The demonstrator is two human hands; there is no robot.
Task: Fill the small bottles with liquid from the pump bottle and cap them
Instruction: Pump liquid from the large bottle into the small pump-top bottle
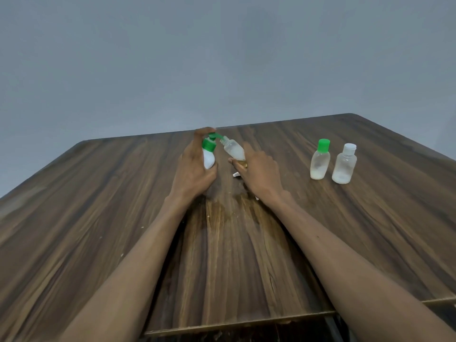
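My left hand (pixel 193 166) grips the white pump bottle (pixel 208 157) with its green pump head (pixel 209 143); a finger lies on top of the pump. The green spout points right into the neck of a small clear uncapped bottle (pixel 234 150). That bottle is tilted towards the spout and my right hand (pixel 259 172) holds its lower part. A little whitish liquid shows inside it. A small white object (pixel 236 174), perhaps its cap, lies on the table just under my right hand.
Two more small bottles stand upright at the right of the wooden table (pixel 98 218): one with a green cap (pixel 320 160) and one with a white cap (pixel 344 164). A wet stain (pixel 222 213) darkens the wood between my forearms. A grey wall lies behind.
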